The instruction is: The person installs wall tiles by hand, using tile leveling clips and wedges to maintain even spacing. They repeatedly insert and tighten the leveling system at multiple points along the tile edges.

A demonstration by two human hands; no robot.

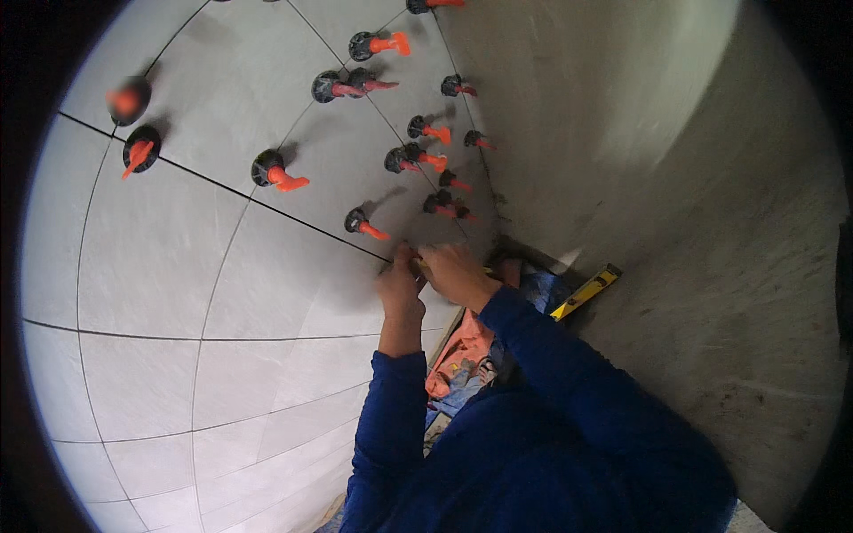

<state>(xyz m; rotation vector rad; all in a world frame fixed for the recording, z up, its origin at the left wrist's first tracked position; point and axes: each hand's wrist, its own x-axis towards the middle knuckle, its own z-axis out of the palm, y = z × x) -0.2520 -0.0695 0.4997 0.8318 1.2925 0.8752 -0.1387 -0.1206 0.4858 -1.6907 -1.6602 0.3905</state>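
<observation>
While both hands meet at the tile wall (275,275), close to the corner, their fingers cover most of what they are handling. The left hand (401,289) is bent narrow, its fingertips near the end of the dark joint (311,222); I cannot tell if it holds something. The right hand (457,274) is curled and seems to hold a small yellow piece (424,265), which lies between the two hands, just below the nearest orange-handled clip (371,231). What this piece is, I cannot say. I judge it to be light and rather stiff, so a gentle pinch by its edges should be enough. The tile is probably hard and heavy, smooth on its face and fragile at the corners; it is better supported with flat fingers.
</observation>
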